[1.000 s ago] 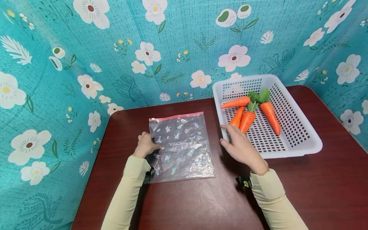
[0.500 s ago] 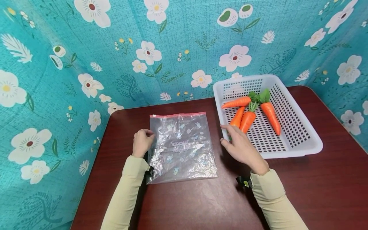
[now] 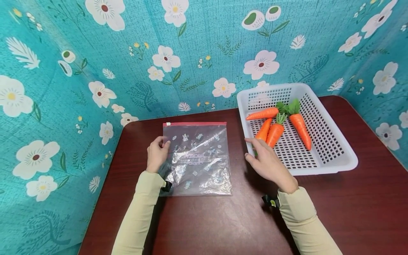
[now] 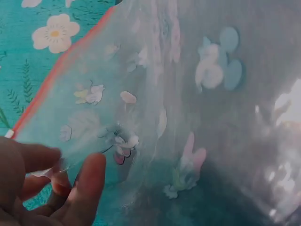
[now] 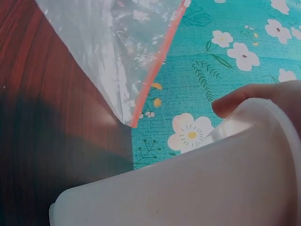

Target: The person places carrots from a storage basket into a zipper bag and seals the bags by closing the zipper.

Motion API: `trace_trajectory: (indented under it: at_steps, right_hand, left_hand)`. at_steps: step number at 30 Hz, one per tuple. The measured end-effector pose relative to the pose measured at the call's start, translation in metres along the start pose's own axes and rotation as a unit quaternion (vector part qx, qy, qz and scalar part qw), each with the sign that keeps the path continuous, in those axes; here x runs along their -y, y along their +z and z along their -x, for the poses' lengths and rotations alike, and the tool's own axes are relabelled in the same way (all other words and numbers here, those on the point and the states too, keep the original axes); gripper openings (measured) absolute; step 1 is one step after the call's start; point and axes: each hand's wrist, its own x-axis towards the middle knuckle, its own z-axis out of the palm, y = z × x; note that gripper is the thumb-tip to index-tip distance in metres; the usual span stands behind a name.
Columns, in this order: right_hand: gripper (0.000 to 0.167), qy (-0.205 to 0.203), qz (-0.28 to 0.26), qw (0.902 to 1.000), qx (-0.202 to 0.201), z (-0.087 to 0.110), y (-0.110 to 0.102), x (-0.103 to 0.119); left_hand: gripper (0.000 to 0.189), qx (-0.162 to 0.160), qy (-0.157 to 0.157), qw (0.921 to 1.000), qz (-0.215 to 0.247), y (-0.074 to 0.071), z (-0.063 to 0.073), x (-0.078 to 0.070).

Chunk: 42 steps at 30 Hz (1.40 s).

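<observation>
A clear zip bag (image 3: 199, 173) with cartoon prints lies on the table, its red zip edge (image 3: 196, 124) toward the back and a white slider (image 3: 168, 124) at the left end. My left hand (image 3: 157, 153) pinches the bag's left side near the top; in the left wrist view the thumb (image 4: 91, 181) and fingertips meet around the film's edge. My right hand (image 3: 267, 163) rests at the left rim of a white plastic basket (image 3: 331, 138), fingers fairly straight. In the right wrist view a fingertip (image 5: 225, 106) shows beyond the basket's pale wall.
Several orange carrots (image 3: 299, 127) lie inside the basket, some with green tops (image 3: 293, 106). A dark red wooden table (image 3: 204, 226) carries everything. Behind and to the left hangs a teal flowered cloth (image 3: 191, 71).
The bag has shifted right, then back left and slightly toward the rear, with its zip edge now straighter. My left hand has moved slightly farther back. The right hand and basket have stayed put.
</observation>
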Motion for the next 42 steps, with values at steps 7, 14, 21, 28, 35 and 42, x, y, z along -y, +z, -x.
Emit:
trace_trajectory:
  at_steps: [7,14,21,28,35,42]
  right_hand:
    - [0.047,-0.005,0.003,1.0000,-0.002,-0.001,0.001,0.002]
    - [0.045,-0.008,0.003,0.9999,-0.011,-0.003,0.001,0.002]
    - [0.042,-0.010,0.000,0.9998,-0.016,-0.003,-0.003,0.003]
    - [0.032,-0.042,-0.016,0.9984,-0.035,-0.009,-0.015,0.012]
    - [0.025,-0.045,-0.069,0.9962,0.029,-0.016,-0.033,0.035]
    - [0.028,-0.055,-0.089,0.9841,0.144,-0.018,-0.033,0.058]
  left_hand:
    - [0.023,-0.023,0.021,0.9994,0.015,-0.006,0.003,-0.008]
    - [0.021,-0.069,0.045,0.9948,0.060,-0.018,0.007,-0.022]
    - [0.021,-0.095,0.074,0.9899,0.074,-0.026,0.011,-0.036]
    - [0.021,-0.065,0.124,0.9855,0.096,-0.033,0.018,-0.050]
    - [0.017,-0.023,0.179,0.9780,0.105,-0.036,0.023,-0.061]
    - [0.017,0.043,0.228,0.9668,0.108,-0.031,0.030,-0.074]
